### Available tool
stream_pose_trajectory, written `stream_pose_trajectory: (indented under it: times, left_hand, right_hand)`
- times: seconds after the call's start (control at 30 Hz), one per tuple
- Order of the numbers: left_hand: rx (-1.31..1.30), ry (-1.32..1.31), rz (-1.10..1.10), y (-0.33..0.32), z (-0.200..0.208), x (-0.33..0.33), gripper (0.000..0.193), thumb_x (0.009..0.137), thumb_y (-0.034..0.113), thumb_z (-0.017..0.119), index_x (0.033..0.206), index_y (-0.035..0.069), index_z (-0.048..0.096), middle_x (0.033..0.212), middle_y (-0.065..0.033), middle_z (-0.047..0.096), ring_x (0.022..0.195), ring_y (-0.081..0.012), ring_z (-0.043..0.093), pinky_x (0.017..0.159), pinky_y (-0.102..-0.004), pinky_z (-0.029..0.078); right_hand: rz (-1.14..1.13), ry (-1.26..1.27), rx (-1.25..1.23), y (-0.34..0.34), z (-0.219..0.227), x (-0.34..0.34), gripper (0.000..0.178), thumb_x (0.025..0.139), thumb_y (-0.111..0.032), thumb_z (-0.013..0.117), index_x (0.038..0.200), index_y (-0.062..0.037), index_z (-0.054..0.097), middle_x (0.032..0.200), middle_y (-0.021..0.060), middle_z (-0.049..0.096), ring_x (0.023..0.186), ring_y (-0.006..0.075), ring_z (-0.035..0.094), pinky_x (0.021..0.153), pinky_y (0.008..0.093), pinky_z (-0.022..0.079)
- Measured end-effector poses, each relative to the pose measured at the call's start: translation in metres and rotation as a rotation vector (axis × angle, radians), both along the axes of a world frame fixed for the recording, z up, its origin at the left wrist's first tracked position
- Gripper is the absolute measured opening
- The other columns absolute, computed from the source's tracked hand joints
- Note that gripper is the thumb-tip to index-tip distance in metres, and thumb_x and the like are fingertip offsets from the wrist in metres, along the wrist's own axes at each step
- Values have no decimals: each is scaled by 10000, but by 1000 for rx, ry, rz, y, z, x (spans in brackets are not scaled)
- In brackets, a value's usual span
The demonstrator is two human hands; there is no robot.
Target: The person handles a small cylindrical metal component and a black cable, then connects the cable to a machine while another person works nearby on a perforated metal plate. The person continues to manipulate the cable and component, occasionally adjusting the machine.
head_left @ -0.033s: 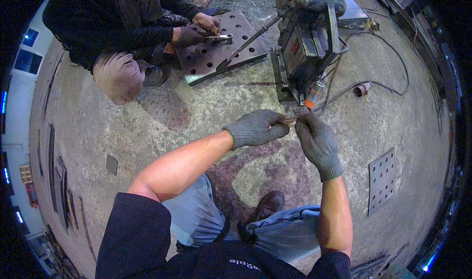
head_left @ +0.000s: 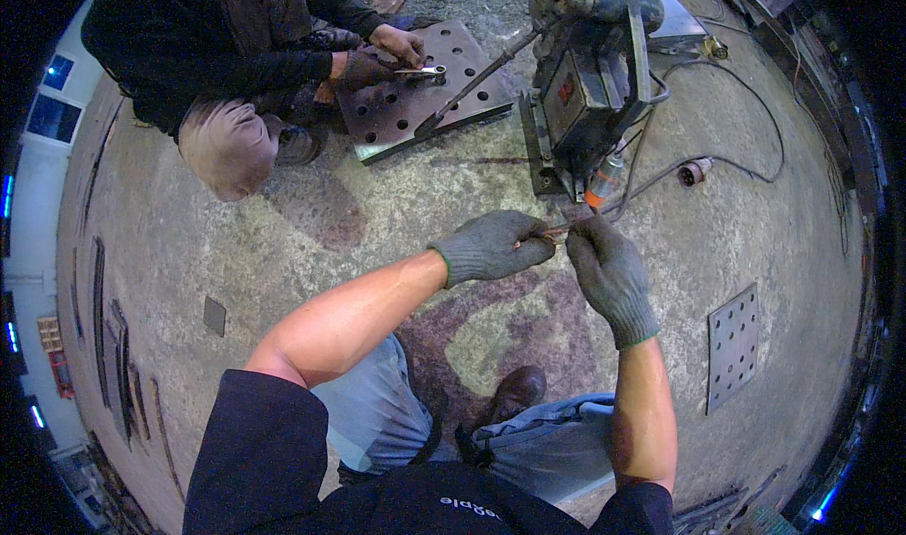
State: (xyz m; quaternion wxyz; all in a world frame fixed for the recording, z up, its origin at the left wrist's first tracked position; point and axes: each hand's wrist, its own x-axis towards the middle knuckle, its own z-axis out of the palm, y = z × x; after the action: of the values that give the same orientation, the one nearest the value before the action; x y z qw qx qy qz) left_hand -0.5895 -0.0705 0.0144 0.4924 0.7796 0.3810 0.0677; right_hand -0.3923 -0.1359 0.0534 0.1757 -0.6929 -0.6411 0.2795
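Note:
My left hand (head_left: 500,245), in a grey knit glove with a green cuff, is closed in a pinch. Between its fingertips and my right hand runs a thin copper-coloured piece (head_left: 559,229), perhaps a wire; its kind is too small to make out. My right hand (head_left: 609,269), gloved alike, pinches the other end with bent fingers. Both hands are held out ahead of me, just short of a clear bottle with an orange cap (head_left: 604,181). A dark cable (head_left: 642,193) passes close beyond my right hand.
A heavy dark machine (head_left: 590,91) with a long lever stands ahead. At the far left a crouching co-worker (head_left: 226,82) holds a ratchet wrench (head_left: 423,70) over a thick drilled plate (head_left: 444,110). A plug (head_left: 695,171) and a thinner perforated plate (head_left: 733,346) lie to the right.

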Motion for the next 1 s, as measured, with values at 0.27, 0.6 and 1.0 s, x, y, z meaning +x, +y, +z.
stream_pose_trajectory:
  times: [0.27,0.6,1.0]
  left_hand:
    - [-11,4,0,0,-6,1,504,923,504,571,1142,65,687,1004,-204,713,924,-335,690,833,-431,520]
    - [-25,19,-25,1,-4,1,558,927,547,533,1144,53,677,1018,-210,708,941,-353,687,848,-448,517]
    - [-32,10,-42,1,-10,1,525,938,511,552,1122,36,681,1043,-219,701,965,-371,677,859,-447,516]
  right_hand:
    - [2,24,0,0,2,-2,255,959,-279,537,1028,-50,623,981,231,676,933,441,644,785,502,508]
    - [6,30,11,-1,0,-2,254,956,-270,541,1047,-56,643,978,227,680,935,438,647,792,498,512]
    - [0,-6,-22,0,-1,-2,269,949,-293,546,1053,-71,657,984,211,690,931,425,655,799,502,516]
